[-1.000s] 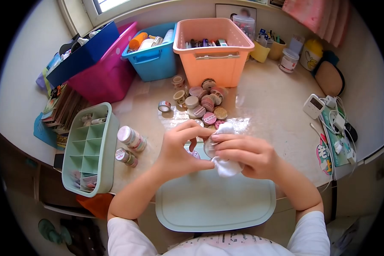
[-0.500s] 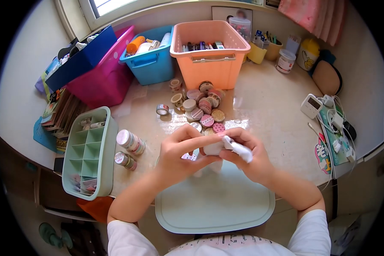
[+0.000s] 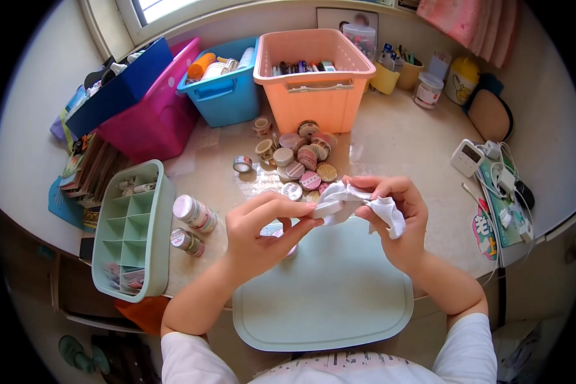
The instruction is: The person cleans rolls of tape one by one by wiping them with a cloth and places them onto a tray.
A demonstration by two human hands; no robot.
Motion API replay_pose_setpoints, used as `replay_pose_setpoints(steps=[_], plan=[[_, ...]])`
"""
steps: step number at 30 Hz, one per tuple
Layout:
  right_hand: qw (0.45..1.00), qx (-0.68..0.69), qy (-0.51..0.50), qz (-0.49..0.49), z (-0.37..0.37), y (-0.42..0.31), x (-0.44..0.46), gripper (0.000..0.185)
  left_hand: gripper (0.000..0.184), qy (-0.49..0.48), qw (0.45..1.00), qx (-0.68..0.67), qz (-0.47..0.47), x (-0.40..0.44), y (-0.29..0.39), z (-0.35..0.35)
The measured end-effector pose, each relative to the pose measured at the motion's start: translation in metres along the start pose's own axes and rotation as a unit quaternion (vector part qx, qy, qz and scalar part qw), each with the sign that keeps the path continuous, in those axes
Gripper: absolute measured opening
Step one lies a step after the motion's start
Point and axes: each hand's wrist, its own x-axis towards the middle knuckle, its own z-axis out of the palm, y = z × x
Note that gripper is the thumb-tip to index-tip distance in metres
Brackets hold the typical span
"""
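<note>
My left hand (image 3: pixel 259 228) pinches the left edge of a small pale round piece (image 3: pixel 328 208), which looks like a tape roll. A white cloth (image 3: pixel 388 216) is bunched in my right hand (image 3: pixel 403 221) and laps over the round piece. Both hands are above the far edge of a pale green lid (image 3: pixel 323 288). Below my left fingers, a patterned roll (image 3: pixel 287 242) is partly hidden. Just beyond the hands lies a pile of tape rolls (image 3: pixel 308 153), in pink, brown and white.
A divided green box (image 3: pixel 162 233) stands at left beside two stacks of rolls (image 3: pixel 195 214). Pink, blue (image 3: pixel 227 99) and orange (image 3: pixel 310 99) bins line the back. At right are a white clock (image 3: pixel 467 158), cables and a yellow container (image 3: pixel 462 80).
My right hand has moved to the right and opened out the cloth, which was folded around the round piece. The round piece is now tilted and seen more edge-on. My left hand shifted slightly down.
</note>
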Motion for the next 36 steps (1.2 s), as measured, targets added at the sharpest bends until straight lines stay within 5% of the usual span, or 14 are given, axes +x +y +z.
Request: replay_pose_setpoints(steps=[7,10,15,23,26,27,29,31,32,36], plan=[[0.993,-0.106,-0.049,0.012,0.003,-0.002,-0.005,0.023,0.029,0.019,0.999,0.009,0.037,-0.001,-0.001,0.003],[0.976,-0.119,-0.109,-0.148,0.000,0.009,-0.002,0.028,0.026,0.016,0.997,0.018,0.074,0.000,0.000,0.004],[0.907,-0.270,-0.185,-0.267,0.005,-0.003,0.001,0.026,0.025,0.006,0.998,0.032,0.059,-0.007,0.003,0.015],[0.957,-0.156,-0.123,-0.211,-0.007,0.005,-0.001,0.027,0.025,0.098,0.993,-0.030,0.064,-0.005,-0.003,0.017],[0.996,-0.087,0.019,-0.031,-0.004,-0.001,0.005,0.023,0.022,0.076,0.994,-0.067,0.037,-0.003,-0.007,0.012],[0.989,-0.086,0.066,0.098,-0.010,-0.009,0.008,0.023,0.022,0.077,0.992,-0.095,0.020,-0.003,-0.009,0.012],[0.956,0.203,0.070,0.198,-0.012,-0.020,0.020,0.030,0.021,0.048,0.986,-0.159,-0.009,0.000,-0.006,0.008],[0.943,0.228,0.049,0.239,-0.010,-0.031,0.023,0.035,0.022,-0.106,0.974,-0.190,-0.065,0.004,-0.007,0.004],[0.926,0.252,0.027,0.279,-0.010,-0.033,0.024,0.041,0.019,-0.140,0.917,-0.353,-0.122,0.002,-0.010,0.010],[0.990,0.054,-0.044,0.122,-0.015,-0.010,0.020,0.047,0.017,-0.160,0.846,-0.413,-0.297,-0.002,0.001,0.008]])
